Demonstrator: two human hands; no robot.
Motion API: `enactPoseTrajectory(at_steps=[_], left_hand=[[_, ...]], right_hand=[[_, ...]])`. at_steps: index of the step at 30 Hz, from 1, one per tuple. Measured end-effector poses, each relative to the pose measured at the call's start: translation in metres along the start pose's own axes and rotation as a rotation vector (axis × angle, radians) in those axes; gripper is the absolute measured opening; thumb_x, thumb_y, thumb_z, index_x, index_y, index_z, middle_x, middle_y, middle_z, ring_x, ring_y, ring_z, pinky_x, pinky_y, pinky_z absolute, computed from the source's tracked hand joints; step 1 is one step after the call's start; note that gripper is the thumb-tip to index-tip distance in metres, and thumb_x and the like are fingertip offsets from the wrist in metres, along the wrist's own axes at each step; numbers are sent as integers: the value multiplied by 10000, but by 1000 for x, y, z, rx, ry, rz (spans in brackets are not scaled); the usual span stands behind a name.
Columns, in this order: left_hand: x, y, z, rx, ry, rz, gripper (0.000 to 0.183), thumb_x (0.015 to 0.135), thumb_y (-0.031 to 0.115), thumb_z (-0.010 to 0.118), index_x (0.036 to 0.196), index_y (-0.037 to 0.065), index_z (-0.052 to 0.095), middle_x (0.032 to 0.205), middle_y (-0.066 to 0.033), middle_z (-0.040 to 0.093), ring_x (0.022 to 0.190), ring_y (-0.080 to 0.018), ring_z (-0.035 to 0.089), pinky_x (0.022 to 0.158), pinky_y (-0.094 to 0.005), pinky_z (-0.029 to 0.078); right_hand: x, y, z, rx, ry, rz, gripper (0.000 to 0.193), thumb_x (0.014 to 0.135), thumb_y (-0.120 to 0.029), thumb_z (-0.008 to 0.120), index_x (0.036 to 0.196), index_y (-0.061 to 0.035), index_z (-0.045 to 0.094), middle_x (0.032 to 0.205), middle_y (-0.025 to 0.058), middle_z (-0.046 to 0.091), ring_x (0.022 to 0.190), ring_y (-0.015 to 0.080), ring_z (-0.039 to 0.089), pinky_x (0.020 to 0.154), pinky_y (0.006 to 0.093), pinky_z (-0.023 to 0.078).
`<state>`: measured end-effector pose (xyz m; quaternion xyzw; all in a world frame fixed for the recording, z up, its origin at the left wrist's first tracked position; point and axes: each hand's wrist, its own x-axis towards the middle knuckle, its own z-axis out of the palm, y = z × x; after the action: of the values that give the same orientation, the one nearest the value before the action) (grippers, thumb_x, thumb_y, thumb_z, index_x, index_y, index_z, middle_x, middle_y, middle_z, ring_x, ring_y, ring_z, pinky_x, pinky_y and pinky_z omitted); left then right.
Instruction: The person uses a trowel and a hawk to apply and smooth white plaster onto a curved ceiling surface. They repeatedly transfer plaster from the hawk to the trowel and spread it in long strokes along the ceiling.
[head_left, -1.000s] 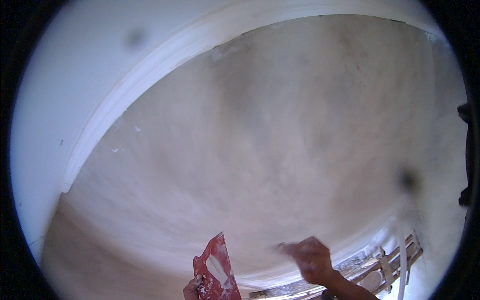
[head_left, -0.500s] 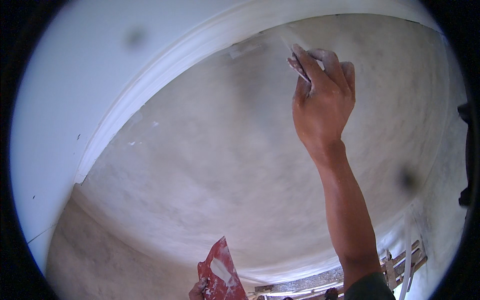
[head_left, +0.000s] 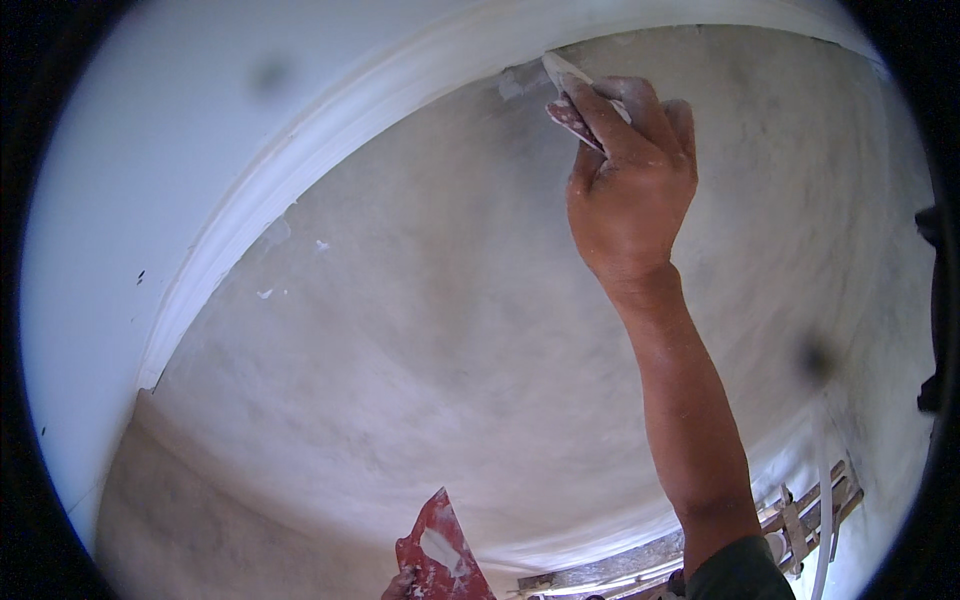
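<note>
Near the top middle of the frame, the right hand [head_left: 632, 190] is closed, with a small, pale, flat scraper [head_left: 563, 70] pinched in its fingers. Its tip points up and left — right at the line where the gray wall [head_left: 450, 330] meets the white trim [head_left: 350, 118]. Down at the bottom, left of the middle, the left hand [head_left: 400, 583] grips a red board [head_left: 432, 515] by its left side. White paste [head_left: 440, 550] sits on the red — one long blob and some smears. Pieces of wood [head_left: 795, 520] stand at the lower right, beside a thin white pole [head_left: 826, 500].
</note>
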<state>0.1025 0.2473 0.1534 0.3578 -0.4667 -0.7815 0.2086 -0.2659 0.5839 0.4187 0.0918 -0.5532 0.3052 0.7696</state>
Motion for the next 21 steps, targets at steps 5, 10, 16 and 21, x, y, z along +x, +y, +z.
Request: enactPoseTrajectory(at_steps=[5, 10, 16, 21], left_hand=[[1, 3, 1, -76, -84, 1, 188, 938, 144, 632, 1052, 13, 705, 905, -75, 733, 780, -185, 711, 715, -316, 608], [9, 2, -2, -130, -109, -73, 213, 939, 141, 626, 1087, 6, 698, 950, -88, 743, 835, -210, 722, 764, -348, 612], [24, -4, -14, -119, -149, -46, 236, 931, 130, 620, 1118, 3, 688, 1011, -109, 736, 902, -234, 722, 837, -382, 606], [11, -1, 4, -189, -225, -45, 277, 948, 136, 605, 1183, -1, 659, 1093, -122, 714, 930, -233, 711, 823, -369, 603]], right_hand=[[-4, -17, -1, 10, -35, 48, 464, 680, 48, 746, 1114, -114, 776, 1021, 35, 663, 861, 295, 565, 727, 436, 507], [-4, -35, -1, 0, -74, 50, 327, 737, -23, 730, 1052, -90, 780, 1004, 46, 672, 858, 307, 584, 706, 441, 502], [0, -80, 3, 47, -169, 151, 375, 726, 62, 716, 1068, -74, 788, 1004, 57, 676, 873, 282, 575, 734, 410, 524], [-17, -134, -10, 516, -358, 69, 256, 819, 27, 688, 1032, -78, 784, 963, 69, 659, 853, 274, 568, 765, 391, 506]])
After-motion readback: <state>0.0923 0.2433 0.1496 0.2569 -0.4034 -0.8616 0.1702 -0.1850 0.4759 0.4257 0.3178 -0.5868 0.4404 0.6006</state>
